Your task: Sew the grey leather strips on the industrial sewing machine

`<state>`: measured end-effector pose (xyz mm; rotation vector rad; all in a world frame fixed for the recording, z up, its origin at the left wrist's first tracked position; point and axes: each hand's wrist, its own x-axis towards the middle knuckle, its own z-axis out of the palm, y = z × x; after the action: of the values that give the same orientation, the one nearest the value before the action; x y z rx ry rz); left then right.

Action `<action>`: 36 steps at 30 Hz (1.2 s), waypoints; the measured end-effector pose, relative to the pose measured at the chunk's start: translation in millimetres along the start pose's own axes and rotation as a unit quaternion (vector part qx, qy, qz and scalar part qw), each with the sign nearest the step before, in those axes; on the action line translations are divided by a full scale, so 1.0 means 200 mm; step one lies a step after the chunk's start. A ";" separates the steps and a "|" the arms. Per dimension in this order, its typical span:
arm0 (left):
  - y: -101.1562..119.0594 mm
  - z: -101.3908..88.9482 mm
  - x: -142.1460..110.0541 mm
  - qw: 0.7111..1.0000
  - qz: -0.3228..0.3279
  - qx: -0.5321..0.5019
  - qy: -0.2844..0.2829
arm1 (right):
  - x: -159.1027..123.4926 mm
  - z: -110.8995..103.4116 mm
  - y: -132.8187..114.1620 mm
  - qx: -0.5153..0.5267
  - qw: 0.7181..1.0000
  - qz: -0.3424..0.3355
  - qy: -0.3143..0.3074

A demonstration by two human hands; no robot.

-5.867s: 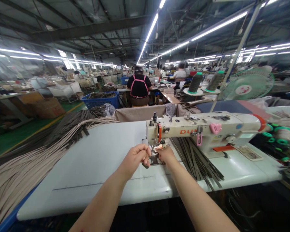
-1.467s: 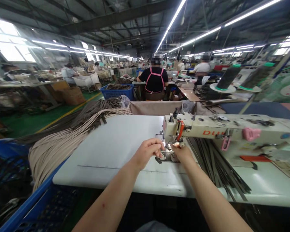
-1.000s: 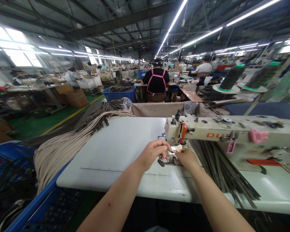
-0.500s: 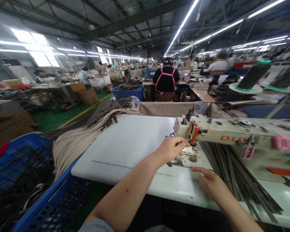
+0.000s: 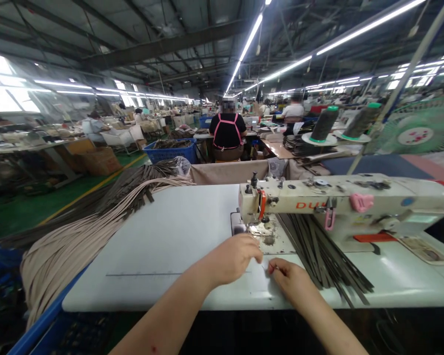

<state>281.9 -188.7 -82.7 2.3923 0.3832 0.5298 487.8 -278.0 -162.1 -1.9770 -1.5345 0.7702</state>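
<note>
White sewing machine [image 5: 303, 197] stands on the worktop [image 5: 163, 222], just beyond the left hand [image 5: 237, 259]. Fingers of this and the right hand [image 5: 291, 280] bend inward; whether they pinch anything, one cannot tell. Dark strips [image 5: 321, 256] lie under the machine's arm [image 5: 344, 190], probably for easy reach, crowding the right side.

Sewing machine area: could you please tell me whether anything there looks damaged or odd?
The bed plate, left of the dark strips, looks blotchy, perhaps worn: a dark patch stands out against the pale tabletop.
</note>
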 end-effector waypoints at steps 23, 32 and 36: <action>-0.07 0.16 -0.09 0.889 -0.230 -0.387 0.089 | -0.17 -0.02 -0.04 -0.005 0.997 0.007 -0.077; -0.02 0.14 -0.13 0.988 -0.025 -0.065 -0.138 | -0.24 -0.10 0.04 0.014 0.997 -0.002 -0.075; 0.06 -0.01 -0.13 0.973 -0.081 -0.196 -0.094 | -0.36 -0.14 0.13 0.018 0.985 -0.019 -0.171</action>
<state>259.6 -208.1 -80.8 1.9873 0.3486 0.2713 511.3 -355.2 -151.4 -1.8535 -1.7285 1.1598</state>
